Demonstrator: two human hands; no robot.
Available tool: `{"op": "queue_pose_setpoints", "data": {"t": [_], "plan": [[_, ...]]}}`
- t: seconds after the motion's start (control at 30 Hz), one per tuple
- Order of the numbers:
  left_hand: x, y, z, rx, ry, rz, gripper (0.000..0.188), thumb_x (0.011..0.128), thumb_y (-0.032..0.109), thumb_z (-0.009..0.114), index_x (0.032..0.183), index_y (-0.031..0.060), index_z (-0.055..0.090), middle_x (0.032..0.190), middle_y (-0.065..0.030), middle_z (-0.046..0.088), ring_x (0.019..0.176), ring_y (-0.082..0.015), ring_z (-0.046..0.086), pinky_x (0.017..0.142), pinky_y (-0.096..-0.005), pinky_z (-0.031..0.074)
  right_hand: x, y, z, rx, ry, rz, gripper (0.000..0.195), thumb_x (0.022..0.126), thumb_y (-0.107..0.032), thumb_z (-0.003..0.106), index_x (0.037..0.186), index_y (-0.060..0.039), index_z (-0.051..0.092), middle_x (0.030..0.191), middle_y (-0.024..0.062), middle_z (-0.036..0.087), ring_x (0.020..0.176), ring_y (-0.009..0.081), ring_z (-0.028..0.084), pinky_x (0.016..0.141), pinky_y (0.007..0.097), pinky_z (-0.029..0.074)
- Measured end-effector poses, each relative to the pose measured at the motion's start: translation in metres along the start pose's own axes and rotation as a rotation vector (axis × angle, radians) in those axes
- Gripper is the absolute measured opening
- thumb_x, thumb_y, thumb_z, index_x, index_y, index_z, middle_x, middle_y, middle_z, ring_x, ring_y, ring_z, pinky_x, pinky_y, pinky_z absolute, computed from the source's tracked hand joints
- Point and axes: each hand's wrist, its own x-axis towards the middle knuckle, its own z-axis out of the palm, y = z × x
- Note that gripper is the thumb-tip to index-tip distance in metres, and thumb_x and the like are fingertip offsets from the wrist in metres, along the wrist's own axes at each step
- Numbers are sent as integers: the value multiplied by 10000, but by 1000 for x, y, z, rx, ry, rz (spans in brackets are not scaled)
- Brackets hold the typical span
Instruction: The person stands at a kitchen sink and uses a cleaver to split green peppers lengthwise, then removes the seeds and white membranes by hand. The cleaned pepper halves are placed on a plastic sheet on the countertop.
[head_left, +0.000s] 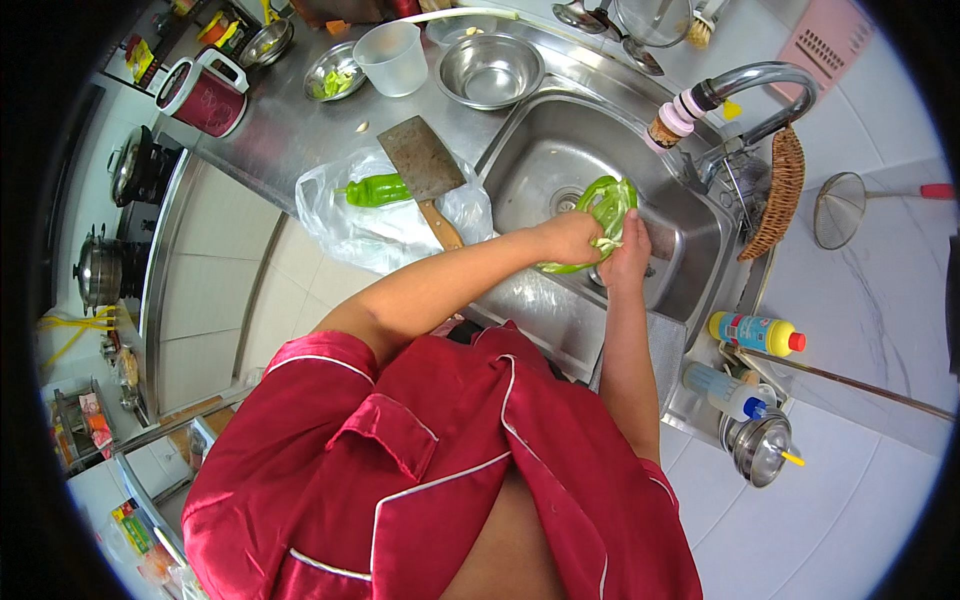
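Note:
Both my hands hold a split green pepper (611, 199) over the steel sink (540, 157). Its pale ribs and hollow inside show. My left hand (574, 238) has its fingers curled at the pepper, and the fingertips are hidden. My right hand (628, 251) grips the other side, close against the left. A whole green pepper (375, 191) lies on a clear plastic bag (360, 232) on the counter to the left. Beside it a cleaver (424, 157) with a wooden handle rests across the bag, its handle towards me.
Behind the bag stand a steel bowl (491, 71), a translucent plastic cup (390, 60) and a small bowl of green pieces (334, 75). The faucet (780, 75) arches over the sink's right side, near a wicker basket (776, 195). Bottles (754, 334) stand at the right.

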Motion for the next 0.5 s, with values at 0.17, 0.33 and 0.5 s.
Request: {"op": "queue_pose_setpoints", "data": {"t": [0.17,0.33,0.5], "plan": [[0,2,3,-37,35,-54,216,677,208,600,693,-7,613,616,-200,577,578,-301,586,586,-392,461,-1,0,0,3,17,-53,304,942,-249,469,1047,28,536,953,87,602,825,154,589,730,275,482],[-4,1,2,-117,21,-74,217,686,206,606,738,-3,632,615,-171,589,557,-259,579,557,-359,452,0,-8,-2,30,67,-81,312,948,-250,445,1075,25,518,979,99,597,859,179,596,758,297,486],[-32,-3,-26,-523,35,-235,172,754,170,588,785,7,636,578,-36,543,490,-140,493,464,-260,388,-1,-25,-13,64,81,-125,312,946,-251,447,1094,14,516,1029,101,589,912,195,586,797,322,481]]}}
